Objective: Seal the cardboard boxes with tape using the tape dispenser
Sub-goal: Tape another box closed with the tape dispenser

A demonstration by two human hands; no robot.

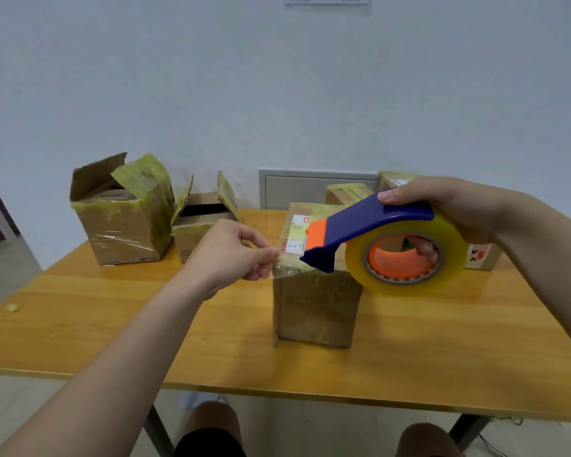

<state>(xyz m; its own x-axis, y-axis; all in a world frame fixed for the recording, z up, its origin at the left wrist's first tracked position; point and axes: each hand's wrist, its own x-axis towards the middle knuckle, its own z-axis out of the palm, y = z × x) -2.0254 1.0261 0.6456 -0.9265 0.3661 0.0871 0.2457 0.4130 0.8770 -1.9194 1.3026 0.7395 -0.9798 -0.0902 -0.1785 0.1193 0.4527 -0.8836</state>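
Note:
A closed cardboard box (315,306) wrapped in old tape stands in the middle of the wooden table (112,334). My right hand (452,206) grips a blue and orange tape dispenser (370,225) with a clear yellowish tape roll (406,258), held just above the box's right top edge. My left hand (234,252) pinches the free tape end (279,265) at the box's top left corner. The tape stretches from the dispenser's mouth to those fingers.
Two open boxes, a larger one (122,222) and a smaller one (201,225), stand at the table's back left. Several closed boxes (350,192) sit at the back right, behind the dispenser. A scrap of tape (12,308) lies near the left edge. My knees show below the table.

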